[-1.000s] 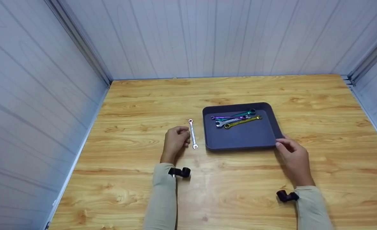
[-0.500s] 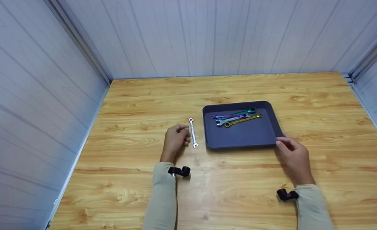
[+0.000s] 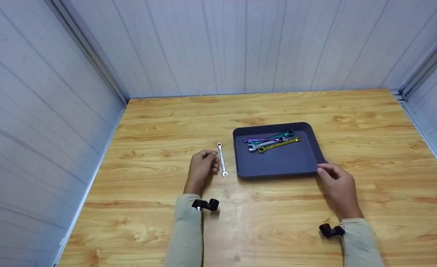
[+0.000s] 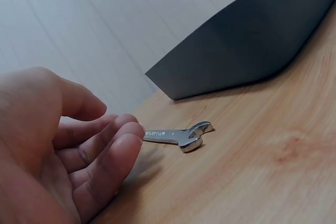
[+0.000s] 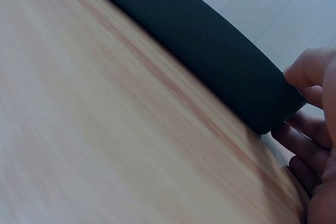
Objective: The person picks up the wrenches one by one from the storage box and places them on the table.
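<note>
A silver combination wrench lies on the wooden table, left of a dark grey tray. My left hand rests beside that wrench, fingers loosely bent and nothing gripped. In the left wrist view, its fingertips hide part of the wrench; whether they touch it I cannot tell. With thumb and fingers, my right hand holds the tray's near right corner, also seen in the right wrist view against the tray wall. Inside the tray lie a purple wrench, a green one, a silver one and a yellow wrench, partly overlapping.
Pale panelled walls enclose the table at the back and both sides. A black camera mount sits on each sleeved wrist. The tray's raised rim stands between the loose wrench and the ones inside.
</note>
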Motion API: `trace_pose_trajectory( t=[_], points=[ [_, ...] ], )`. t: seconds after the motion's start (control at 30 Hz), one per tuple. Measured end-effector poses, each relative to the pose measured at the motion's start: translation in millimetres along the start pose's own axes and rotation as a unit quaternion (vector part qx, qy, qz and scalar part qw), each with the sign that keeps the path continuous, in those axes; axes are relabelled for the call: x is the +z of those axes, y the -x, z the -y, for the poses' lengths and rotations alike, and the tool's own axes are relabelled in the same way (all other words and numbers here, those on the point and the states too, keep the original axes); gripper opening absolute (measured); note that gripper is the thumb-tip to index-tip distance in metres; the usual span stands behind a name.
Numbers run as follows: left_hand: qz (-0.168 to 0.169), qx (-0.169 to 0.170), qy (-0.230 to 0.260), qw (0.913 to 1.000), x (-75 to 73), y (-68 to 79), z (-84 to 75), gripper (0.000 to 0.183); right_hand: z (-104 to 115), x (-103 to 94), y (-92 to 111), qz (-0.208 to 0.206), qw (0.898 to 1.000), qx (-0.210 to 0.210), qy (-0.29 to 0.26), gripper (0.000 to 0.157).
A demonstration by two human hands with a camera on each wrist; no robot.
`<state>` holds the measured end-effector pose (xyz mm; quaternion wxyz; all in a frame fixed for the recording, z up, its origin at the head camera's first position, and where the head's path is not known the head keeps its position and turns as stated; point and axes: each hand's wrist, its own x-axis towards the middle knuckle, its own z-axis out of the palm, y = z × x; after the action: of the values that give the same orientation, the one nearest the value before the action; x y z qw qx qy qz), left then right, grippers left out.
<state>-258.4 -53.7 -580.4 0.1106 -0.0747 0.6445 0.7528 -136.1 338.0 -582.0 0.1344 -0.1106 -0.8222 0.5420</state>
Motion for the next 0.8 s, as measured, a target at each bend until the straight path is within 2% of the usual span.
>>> trace_pose_trajectory(
  t=[0.23,0.4,0.5,0.7,0.8],
  points=[
    [-0.006,-0.014,0.000,0.9999,0.9,2.3,0.0,0.022,-2.3,0.2,0.4,-0.003,1.000,-0.004,0.012,0.037],
    [0.005,-0.024,-0.004,0.9997,4.0,3.2,-1.5,0.023,-4.1,-2.1,5.3,-0.011,1.000,0.004,0.021,0.036],
    [0.008,-0.018,-0.004,0.9998,6.0,3.5,-2.9,0.023,-3.9,-3.0,4.6,-0.016,1.000,0.001,0.020,0.036],
    [-0.017,-0.009,-0.004,0.9998,8.0,7.5,-3.7,0.024,-2.7,-1.7,-1.6,-0.002,1.000,-0.004,0.010,0.035],
    [-0.015,-0.002,-0.005,0.9999,12.0,7.4,-7.3,0.025,-2.2,-0.6,-2.4,-0.001,1.000,-0.004,0.006,0.035]
  ],
)
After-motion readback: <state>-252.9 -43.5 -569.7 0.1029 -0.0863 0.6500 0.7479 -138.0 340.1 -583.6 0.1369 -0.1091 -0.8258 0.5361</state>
